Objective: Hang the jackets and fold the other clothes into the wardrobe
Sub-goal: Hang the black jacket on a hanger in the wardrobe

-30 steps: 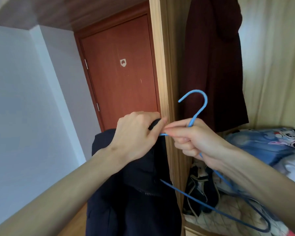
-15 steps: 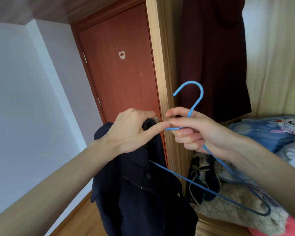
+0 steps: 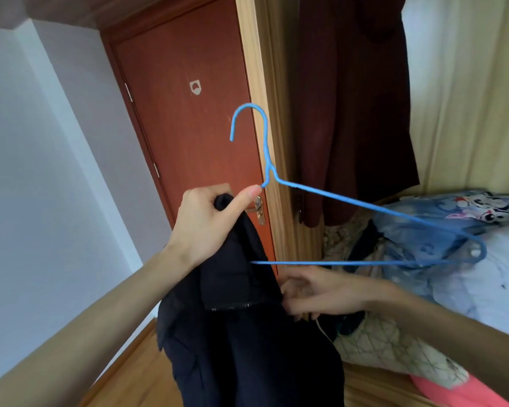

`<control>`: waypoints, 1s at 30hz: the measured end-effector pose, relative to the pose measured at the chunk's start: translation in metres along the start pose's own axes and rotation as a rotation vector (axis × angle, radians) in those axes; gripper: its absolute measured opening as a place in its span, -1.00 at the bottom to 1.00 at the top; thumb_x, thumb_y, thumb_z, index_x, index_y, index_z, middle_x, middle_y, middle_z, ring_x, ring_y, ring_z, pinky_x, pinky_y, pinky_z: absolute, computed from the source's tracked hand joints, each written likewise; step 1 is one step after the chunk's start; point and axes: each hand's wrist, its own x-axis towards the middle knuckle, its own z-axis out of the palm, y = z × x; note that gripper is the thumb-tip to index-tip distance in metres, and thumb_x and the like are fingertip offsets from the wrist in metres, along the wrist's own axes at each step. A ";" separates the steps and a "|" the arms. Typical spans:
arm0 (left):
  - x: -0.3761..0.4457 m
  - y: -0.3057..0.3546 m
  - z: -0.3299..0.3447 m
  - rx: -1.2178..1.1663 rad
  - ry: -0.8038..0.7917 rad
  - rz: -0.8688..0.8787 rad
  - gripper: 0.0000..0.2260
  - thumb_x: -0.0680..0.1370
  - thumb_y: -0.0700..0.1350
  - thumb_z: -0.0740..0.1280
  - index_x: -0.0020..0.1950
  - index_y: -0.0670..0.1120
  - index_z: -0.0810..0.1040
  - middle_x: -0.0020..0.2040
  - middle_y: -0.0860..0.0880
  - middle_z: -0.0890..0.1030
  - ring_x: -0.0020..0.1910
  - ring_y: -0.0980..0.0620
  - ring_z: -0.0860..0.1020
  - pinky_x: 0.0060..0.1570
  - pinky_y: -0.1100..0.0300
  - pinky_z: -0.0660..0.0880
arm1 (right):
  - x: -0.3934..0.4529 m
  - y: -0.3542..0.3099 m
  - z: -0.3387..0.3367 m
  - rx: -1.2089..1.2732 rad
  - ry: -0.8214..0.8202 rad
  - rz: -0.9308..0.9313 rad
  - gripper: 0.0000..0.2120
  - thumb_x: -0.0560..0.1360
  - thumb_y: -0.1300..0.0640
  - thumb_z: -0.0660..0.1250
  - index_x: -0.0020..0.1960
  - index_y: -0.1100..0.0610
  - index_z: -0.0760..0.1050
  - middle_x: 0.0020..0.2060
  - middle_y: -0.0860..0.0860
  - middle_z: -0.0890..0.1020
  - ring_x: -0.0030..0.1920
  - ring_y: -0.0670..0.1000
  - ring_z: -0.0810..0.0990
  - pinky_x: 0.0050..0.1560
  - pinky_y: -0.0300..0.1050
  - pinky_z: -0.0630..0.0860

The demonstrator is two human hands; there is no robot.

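Dark navy jacket (image 3: 247, 333), hanging left of the wardrobe edge (image 3: 262, 113), gathered at its top in the left hand (image 3: 209, 221), thumb pinching the blue wire hanger (image 3: 365, 205) at its neck. Hook upright; long axis running right into the wardrobe. Right hand (image 3: 315, 292), fingers loosely curled, touching the jacket's right edge below the hanger; whether it grips cannot be told.

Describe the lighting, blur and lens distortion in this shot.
Head view: daylight glows through the cream curtain, leaving the maroon coat dark; wide-angle lens bows the wardrobe post; right hand slightly motion-blurred, blue hanger and left hand sharp.
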 end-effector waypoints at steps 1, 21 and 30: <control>0.001 0.002 0.001 -0.030 0.013 -0.009 -0.37 0.52 0.42 0.35 -0.40 -0.03 0.21 -0.42 0.09 0.17 -0.38 0.07 0.16 -0.39 0.25 0.18 | 0.003 0.002 0.012 -0.154 0.071 -0.026 -0.47 0.47 -0.20 0.41 0.37 -0.05 0.45 0.05 0.00 0.68 0.04 0.04 0.70 0.00 0.02 0.65; -0.080 -0.070 -0.021 0.156 -0.193 -0.305 -0.19 0.47 0.61 0.11 -0.34 -0.18 0.34 -0.44 0.05 0.29 -0.44 0.12 0.27 -0.44 0.28 0.29 | 0.005 0.075 -0.071 -0.456 0.737 0.114 -0.77 0.55 0.10 0.41 0.19 -0.03 0.51 0.01 0.02 0.69 0.08 0.17 0.67 0.09 0.13 0.58; -0.094 -0.091 -0.023 0.504 -0.180 0.045 -0.46 0.65 0.41 -0.01 -0.37 0.10 0.33 -0.50 0.06 0.37 -0.49 0.01 0.35 -0.44 0.05 0.42 | -0.018 0.031 -0.108 -0.510 0.706 -0.029 -0.76 0.42 -0.20 0.43 -0.05 -0.09 0.53 -0.35 -0.13 0.69 -0.35 -0.12 0.63 -0.28 -0.06 0.51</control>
